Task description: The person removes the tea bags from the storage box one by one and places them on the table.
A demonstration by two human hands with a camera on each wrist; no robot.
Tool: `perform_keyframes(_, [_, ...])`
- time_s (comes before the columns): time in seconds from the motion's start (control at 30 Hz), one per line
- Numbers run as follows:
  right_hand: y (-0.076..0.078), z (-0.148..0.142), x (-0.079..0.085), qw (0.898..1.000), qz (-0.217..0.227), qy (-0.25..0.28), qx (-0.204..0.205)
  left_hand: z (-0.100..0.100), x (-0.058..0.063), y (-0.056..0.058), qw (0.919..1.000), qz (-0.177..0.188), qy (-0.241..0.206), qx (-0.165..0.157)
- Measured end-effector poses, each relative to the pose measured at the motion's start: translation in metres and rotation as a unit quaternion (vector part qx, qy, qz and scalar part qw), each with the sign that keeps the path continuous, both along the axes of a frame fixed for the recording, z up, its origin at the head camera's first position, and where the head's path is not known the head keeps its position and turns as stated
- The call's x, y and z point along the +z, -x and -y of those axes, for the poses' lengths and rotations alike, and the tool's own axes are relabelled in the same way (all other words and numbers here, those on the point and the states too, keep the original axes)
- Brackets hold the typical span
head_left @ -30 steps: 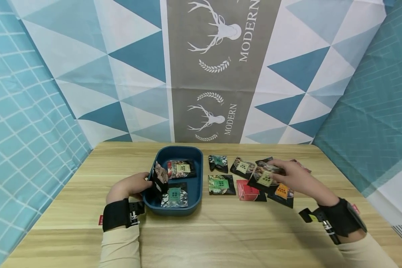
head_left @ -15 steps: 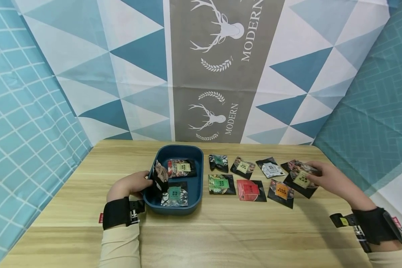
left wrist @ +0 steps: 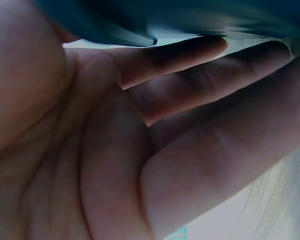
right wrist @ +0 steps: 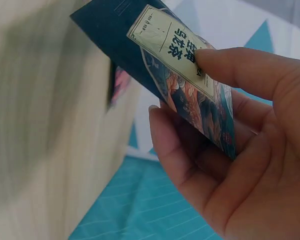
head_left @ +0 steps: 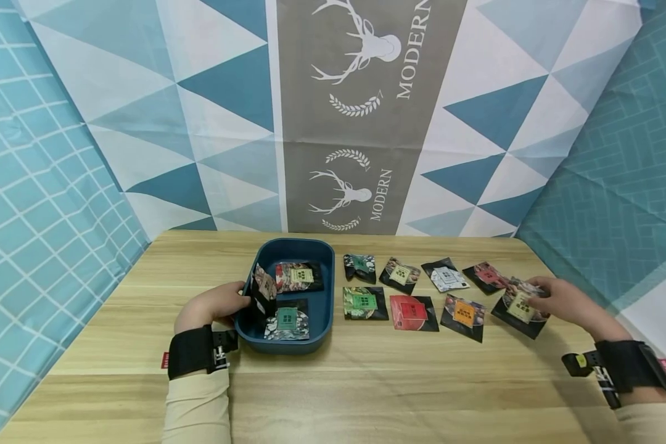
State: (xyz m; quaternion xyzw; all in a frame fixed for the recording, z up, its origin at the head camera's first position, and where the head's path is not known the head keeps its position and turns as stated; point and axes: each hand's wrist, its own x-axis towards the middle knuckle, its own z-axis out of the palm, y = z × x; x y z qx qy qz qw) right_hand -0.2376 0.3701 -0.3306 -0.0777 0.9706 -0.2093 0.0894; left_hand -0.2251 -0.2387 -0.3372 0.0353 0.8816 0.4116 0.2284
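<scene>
One left hand [head_left: 213, 306] sits at nine o'clock on the blue box [head_left: 288, 348]; its fingers run only slightly bent along the outer wall, and from my remote seat I can't tell whether the thumb clamps the rim. Inside the box I see a black packet [head_left: 263, 297] leaning at nine o'clock, a red-patterned packet [head_left: 298, 277] lying at twelve, and a grey-patterned packet [head_left: 287, 320] at six. Working right over the wooden table [head_left: 366, 388], I find a dark-green-labelled packet [head_left: 359, 266] at two o'clock from the box and a bright-green-labelled packet [head_left: 364, 303] at three. Next come a cream-labelled packet [head_left: 399, 275] and, at five o'clock from it, a red packet [head_left: 413, 312]; then a white-labelled packet [head_left: 446, 275], with an orange-labelled packet [head_left: 463, 316] at its five. Beyond lies a red-labelled packet [head_left: 485, 277]. At four o'clock from that, I have the right hand [head_left: 573, 305] pinching a yellow-labelled packet [head_left: 516, 311], thumb on its face, fingers behind, the packet tilted; I can't tell if its edge meets the table.
</scene>
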Motion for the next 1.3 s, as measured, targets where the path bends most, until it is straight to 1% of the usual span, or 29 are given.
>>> perform_keyframes(0.17, [0.009, -0.011, -0.010, 0.998, 0.053, 0.019, -0.004, 0.001, -0.001, 0.000, 1.0000, 0.000, 0.001, 0.001])
perform_keyframes(0.27, [0.014, -0.015, -0.017, 0.997, 0.074, 0.031, -0.009, 0.001, -0.001, 0.001, 1.0000, -0.002, 0.001, 0.001])
perform_keyframes(0.33, [0.017, -0.016, -0.022, 0.996, 0.077, 0.037, -0.016, 0.000, -0.001, 0.001, 1.0000, -0.004, 0.003, 0.003])
perform_keyframes(0.5, [0.024, -0.020, -0.034, 0.996, 0.072, 0.033, -0.037, -0.001, -0.001, 0.001, 0.9999, -0.004, 0.010, 0.004])
perform_keyframes(0.63, [0.028, -0.022, -0.040, 0.995, 0.080, 0.040, -0.050, 0.000, -0.001, 0.002, 0.9999, -0.003, 0.010, 0.004])
perform_keyframes(0.77, [0.030, -0.022, -0.042, 0.994, 0.085, 0.033, -0.059, 0.000, -0.001, 0.001, 0.9999, -0.002, 0.009, 0.006])
perform_keyframes(0.87, [0.031, -0.021, -0.043, 0.994, 0.080, 0.020, -0.067, 0.000, -0.001, 0.001, 0.9999, 0.000, 0.008, 0.007])
perform_keyframes(1.03, [0.031, -0.018, -0.044, 0.995, 0.069, 0.009, -0.067, 0.000, -0.001, 0.002, 1.0000, 0.002, 0.006, 0.007])
perform_keyframes(1.13, [0.031, -0.016, -0.043, 0.996, 0.069, 0.015, -0.062, 0.000, -0.001, 0.002, 1.0000, 0.001, 0.007, 0.005])
perform_keyframes(1.3, [0.030, -0.016, -0.045, 0.995, 0.084, 0.023, -0.057, 0.000, -0.001, 0.002, 0.9999, -0.003, 0.011, 0.006])
